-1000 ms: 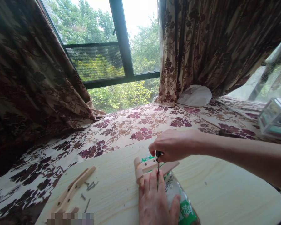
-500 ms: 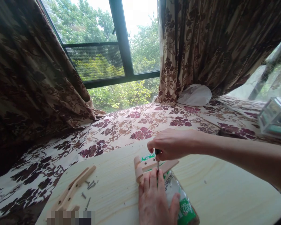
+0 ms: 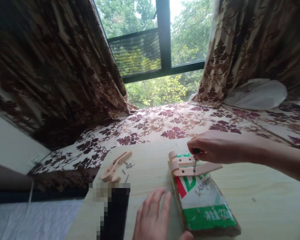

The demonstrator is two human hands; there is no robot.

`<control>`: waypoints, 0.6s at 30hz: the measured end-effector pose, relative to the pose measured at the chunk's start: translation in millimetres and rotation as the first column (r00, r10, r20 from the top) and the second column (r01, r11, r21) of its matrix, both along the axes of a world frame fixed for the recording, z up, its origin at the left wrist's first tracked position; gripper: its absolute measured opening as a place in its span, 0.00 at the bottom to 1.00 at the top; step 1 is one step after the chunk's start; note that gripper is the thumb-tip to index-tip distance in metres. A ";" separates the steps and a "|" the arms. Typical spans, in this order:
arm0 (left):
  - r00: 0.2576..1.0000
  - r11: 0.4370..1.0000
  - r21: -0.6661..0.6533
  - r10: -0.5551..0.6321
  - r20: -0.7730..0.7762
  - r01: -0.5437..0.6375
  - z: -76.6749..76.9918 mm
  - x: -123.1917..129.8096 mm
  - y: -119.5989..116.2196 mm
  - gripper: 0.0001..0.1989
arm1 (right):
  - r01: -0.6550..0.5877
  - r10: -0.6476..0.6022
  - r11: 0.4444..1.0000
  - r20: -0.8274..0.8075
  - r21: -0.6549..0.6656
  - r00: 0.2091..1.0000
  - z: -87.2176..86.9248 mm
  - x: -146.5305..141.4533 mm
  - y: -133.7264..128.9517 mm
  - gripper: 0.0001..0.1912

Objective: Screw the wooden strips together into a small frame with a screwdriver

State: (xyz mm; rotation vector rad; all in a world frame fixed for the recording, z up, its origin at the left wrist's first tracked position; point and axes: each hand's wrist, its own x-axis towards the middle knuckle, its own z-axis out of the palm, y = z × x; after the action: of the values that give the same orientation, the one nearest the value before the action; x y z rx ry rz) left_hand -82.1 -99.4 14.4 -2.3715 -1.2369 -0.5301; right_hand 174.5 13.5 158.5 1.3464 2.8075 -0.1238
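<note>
My right hand [image 3: 210,146] is closed round the dark handle of a screwdriver [image 3: 195,163]. Its shaft points down onto a screw in a light wooden piece [image 3: 183,171] with dark holes, part of a small wooden frame. That frame rests across the top of a flat package [image 3: 202,203] printed in green, white and red. Left of the package, my left hand [image 3: 153,215] hovers low over or lies on the table, fingers stretched out, holding nothing. More shaped wooden pieces [image 3: 116,166] lie on the left, beside several loose screws [image 3: 128,168].
The pale wooden table [image 3: 150,163] stands against a ledge covered with floral cloth [image 3: 170,123]. A black flat object [image 3: 117,210], partly pixelated, lies at the table's left edge. A white plastic bag [image 3: 260,93] sits by the patterned curtain [image 3: 222,60] at the right.
My left hand has let go of the wooden frame and moved left and down onto the table side. My right hand keeps the screwdriver at the screw. The view has turned left.
</note>
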 end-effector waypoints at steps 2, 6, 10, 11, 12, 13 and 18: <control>0.984 0.987 0.069 0.150 -0.101 -0.143 3.7 -37.2 -12.6 0.29 | -0.009 0.009 1.000 -0.005 0.017 1.000 -6.2 2.6 0.1 0.07; 0.902 0.912 0.165 0.401 -0.160 -0.376 -9.5 -89.6 -32.7 0.25 | -0.005 0.007 0.999 -0.037 0.042 0.999 -14.4 5.5 -0.3 0.10; 0.891 0.917 0.086 0.398 -0.220 -0.389 -20.6 -103.5 -42.8 0.23 | 0.007 -0.004 0.999 -0.057 0.054 0.998 -16.5 4.3 -2.3 0.12; 0.896 0.920 0.084 0.391 -0.212 -0.382 -20.0 -99.6 -43.1 0.24 | 0.012 -0.009 0.998 -0.052 0.063 0.999 -16.9 3.8 -2.6 0.12; 0.908 0.930 0.092 0.368 -0.198 -0.357 -18.7 -92.2 -42.4 0.26 | 0.012 -0.009 0.997 -0.046 0.071 0.999 -17.5 3.5 -2.5 0.12; 0.926 0.941 0.107 0.335 -0.173 -0.321 -17.1 -81.1 -40.4 0.28 | 0.007 -0.004 0.997 -0.042 0.078 0.999 -18.3 3.5 -2.1 0.11; 0.985 0.981 0.192 -0.037 0.169 0.004 -14.2 16.7 -17.1 0.11 | -0.011 0.009 0.996 0.018 0.085 1.000 -25.5 5.8 5.8 0.09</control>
State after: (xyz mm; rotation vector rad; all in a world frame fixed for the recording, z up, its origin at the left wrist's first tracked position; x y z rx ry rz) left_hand -65.3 -116.5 0.2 -2.2171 -1.1756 -0.8368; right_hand 180.3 19.3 133.0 1.3421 2.8344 0.0076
